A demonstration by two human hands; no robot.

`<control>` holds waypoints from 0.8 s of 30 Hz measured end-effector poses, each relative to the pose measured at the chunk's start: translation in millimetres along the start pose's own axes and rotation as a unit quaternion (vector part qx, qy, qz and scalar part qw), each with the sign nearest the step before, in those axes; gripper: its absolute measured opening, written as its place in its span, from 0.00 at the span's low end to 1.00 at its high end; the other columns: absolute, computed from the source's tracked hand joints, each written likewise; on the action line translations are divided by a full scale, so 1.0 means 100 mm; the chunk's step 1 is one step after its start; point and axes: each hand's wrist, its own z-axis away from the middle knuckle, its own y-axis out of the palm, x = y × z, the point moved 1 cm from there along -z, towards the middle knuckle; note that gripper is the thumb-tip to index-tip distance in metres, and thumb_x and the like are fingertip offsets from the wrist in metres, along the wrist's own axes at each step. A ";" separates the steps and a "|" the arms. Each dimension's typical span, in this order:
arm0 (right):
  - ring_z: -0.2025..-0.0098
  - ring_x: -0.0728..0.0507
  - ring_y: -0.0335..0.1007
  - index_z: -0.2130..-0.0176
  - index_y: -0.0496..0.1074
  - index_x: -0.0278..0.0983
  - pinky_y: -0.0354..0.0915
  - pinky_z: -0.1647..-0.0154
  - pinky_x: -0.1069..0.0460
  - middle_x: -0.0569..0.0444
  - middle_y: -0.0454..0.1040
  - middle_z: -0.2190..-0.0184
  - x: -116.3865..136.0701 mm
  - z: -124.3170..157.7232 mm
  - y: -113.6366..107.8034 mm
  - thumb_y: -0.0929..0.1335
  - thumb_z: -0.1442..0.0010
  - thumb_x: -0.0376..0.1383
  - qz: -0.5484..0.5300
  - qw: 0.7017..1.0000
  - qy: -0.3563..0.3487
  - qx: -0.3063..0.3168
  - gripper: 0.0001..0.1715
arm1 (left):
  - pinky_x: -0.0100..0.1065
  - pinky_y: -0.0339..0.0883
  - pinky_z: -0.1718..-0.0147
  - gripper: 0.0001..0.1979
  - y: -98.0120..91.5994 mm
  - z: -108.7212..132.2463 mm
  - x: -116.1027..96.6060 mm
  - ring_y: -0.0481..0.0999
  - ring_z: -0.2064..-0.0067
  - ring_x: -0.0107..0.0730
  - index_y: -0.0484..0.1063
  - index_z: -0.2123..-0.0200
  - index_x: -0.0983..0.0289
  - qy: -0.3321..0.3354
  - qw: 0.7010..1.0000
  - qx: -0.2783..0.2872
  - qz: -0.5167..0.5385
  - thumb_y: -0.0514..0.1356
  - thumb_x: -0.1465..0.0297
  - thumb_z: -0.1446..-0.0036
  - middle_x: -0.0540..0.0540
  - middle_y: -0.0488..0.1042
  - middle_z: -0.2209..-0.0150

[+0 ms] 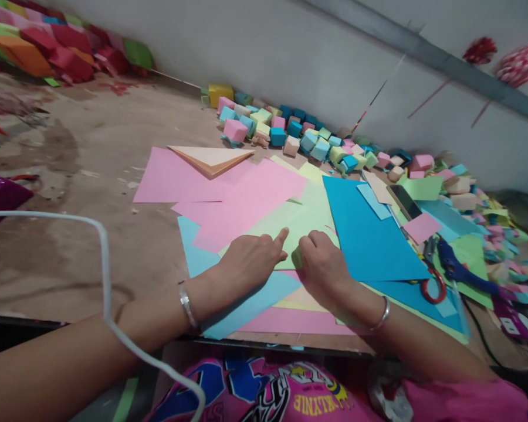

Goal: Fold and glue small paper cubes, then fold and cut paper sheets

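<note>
A sheet of light green paper (305, 225) lies in front of me, on top of pink and blue sheets. My left hand (255, 258) rests on its near left part, index finger stretched out and the other fingers partly bent. Close beside it, my right hand (323, 264) is curled into a fist at the near edge of the green sheet. Whatever is under or inside its fingers is hidden. Pink paper (250, 202) lies beyond the left hand. Dark blue paper (372, 240) lies right of the right hand, and light blue paper (264, 302) is under the wrists.
Small coloured paper cubes (277, 136) line the wall. A folded peach paper (213, 159) lies at the back. To the right are a phone (403, 201), red-handled scissors (433, 287) and a blue glue gun (460, 266). A white cable (105, 264) crosses above my left forearm.
</note>
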 end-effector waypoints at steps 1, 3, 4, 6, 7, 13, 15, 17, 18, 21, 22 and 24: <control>0.67 0.44 0.53 0.69 0.63 0.37 0.42 0.71 0.49 0.50 0.64 0.70 -0.02 0.02 -0.02 0.63 0.47 0.26 0.020 1.000 -0.015 -0.001 0.07 | 0.38 0.42 0.77 0.26 0.00 0.00 0.01 0.75 0.70 0.38 0.57 0.34 0.68 0.001 1.000 0.000 -0.001 0.53 0.64 0.31 0.57 0.76 0.70; 0.69 0.44 0.51 0.71 0.65 0.37 0.41 0.71 0.48 0.51 0.63 0.73 -0.08 0.07 -0.06 0.63 0.46 0.24 0.068 0.997 -0.040 -0.008 0.08 | 0.38 0.42 0.77 0.26 0.01 -0.02 0.02 0.75 0.70 0.37 0.57 0.33 0.68 -0.001 1.000 -0.004 -0.005 0.52 0.63 0.30 0.58 0.76 0.70; 0.70 0.44 0.50 0.72 0.65 0.37 0.40 0.71 0.48 0.51 0.63 0.75 -0.11 0.10 -0.08 0.63 0.45 0.23 0.091 0.994 -0.051 -0.013 0.10 | 0.38 0.43 0.77 0.26 0.02 -0.03 0.02 0.75 0.70 0.38 0.57 0.33 0.67 -0.003 1.000 -0.006 -0.008 0.51 0.62 0.30 0.59 0.76 0.70; 0.71 0.43 0.50 0.73 0.66 0.37 0.39 0.72 0.48 0.51 0.63 0.76 -0.16 0.18 -0.13 0.63 0.44 0.22 0.135 0.989 -0.063 -0.021 0.12 | 0.38 0.43 0.77 0.27 0.03 -0.04 0.02 0.75 0.70 0.38 0.56 0.33 0.66 -0.009 1.000 -0.001 -0.009 0.50 0.61 0.30 0.59 0.76 0.69; 0.71 0.42 0.50 0.74 0.66 0.37 0.39 0.72 0.48 0.51 0.63 0.77 -0.18 0.22 -0.16 0.63 0.44 0.22 0.154 0.986 -0.064 -0.024 0.13 | 0.38 0.43 0.77 0.27 0.03 -0.05 0.02 0.75 0.70 0.39 0.56 0.33 0.66 -0.012 1.000 0.006 -0.008 0.50 0.61 0.30 0.60 0.77 0.69; 0.65 0.40 0.55 0.60 0.72 0.33 0.46 0.67 0.47 0.47 0.68 0.69 0.01 0.37 -0.35 0.64 0.39 0.24 0.187 0.980 -0.067 -0.003 0.10 | 0.38 0.42 0.78 0.27 0.02 -0.05 0.01 0.76 0.69 0.42 0.55 0.32 0.68 -0.005 1.000 0.013 -0.018 0.50 0.62 0.30 0.60 0.77 0.69; 0.63 0.40 0.56 0.51 0.70 0.32 0.47 0.66 0.46 0.47 0.69 0.65 0.18 0.36 -0.34 0.63 0.35 0.27 0.162 0.983 -0.088 0.007 0.14 | 0.39 0.42 0.78 0.27 0.02 -0.04 0.02 0.76 0.69 0.42 0.55 0.32 0.68 0.004 1.000 0.006 -0.025 0.49 0.64 0.29 0.60 0.76 0.69; 0.65 0.40 0.56 0.50 0.70 0.32 0.47 0.67 0.46 0.49 0.68 0.66 0.32 0.35 -0.29 0.62 0.34 0.29 0.136 0.985 -0.103 0.019 0.13 | 0.38 0.42 0.78 0.26 0.01 -0.03 0.02 0.76 0.69 0.41 0.55 0.32 0.68 0.007 1.000 0.009 -0.029 0.49 0.65 0.29 0.59 0.76 0.69; 0.66 0.41 0.55 0.52 0.70 0.32 0.46 0.67 0.46 0.49 0.68 0.67 0.37 0.36 -0.27 0.62 0.34 0.28 0.129 0.986 -0.106 0.027 0.13 | 0.38 0.43 0.78 0.26 0.00 -0.03 0.01 0.76 0.69 0.41 0.55 0.32 0.68 0.006 0.999 0.011 -0.030 0.49 0.65 0.29 0.60 0.76 0.69; 0.66 0.40 0.55 0.59 0.72 0.31 0.46 0.67 0.45 0.47 0.69 0.66 0.37 0.43 -0.24 0.62 0.38 0.25 0.141 0.984 -0.094 0.053 0.11 | 0.38 0.45 0.78 0.27 -0.04 -0.04 0.00 0.77 0.69 0.42 0.54 0.32 0.68 -0.004 0.999 0.023 -0.025 0.49 0.64 0.29 0.60 0.77 0.68; 0.66 0.40 0.56 0.62 0.72 0.31 0.46 0.67 0.45 0.46 0.69 0.66 0.35 0.46 -0.26 0.63 0.40 0.24 0.152 0.983 -0.082 0.061 0.10 | 0.37 0.47 0.77 0.27 -0.06 -0.05 -0.01 0.77 0.69 0.42 0.54 0.32 0.67 -0.008 0.999 0.029 -0.020 0.50 0.64 0.30 0.61 0.77 0.67; 0.66 0.39 0.56 0.67 0.72 0.32 0.45 0.68 0.44 0.45 0.69 0.68 0.28 0.52 -0.31 0.64 0.43 0.22 0.173 0.981 -0.054 0.073 0.09 | 0.37 0.50 0.76 0.28 -0.09 -0.06 -0.02 0.77 0.68 0.43 0.53 0.31 0.67 -0.017 0.999 0.042 -0.008 0.50 0.64 0.30 0.62 0.78 0.67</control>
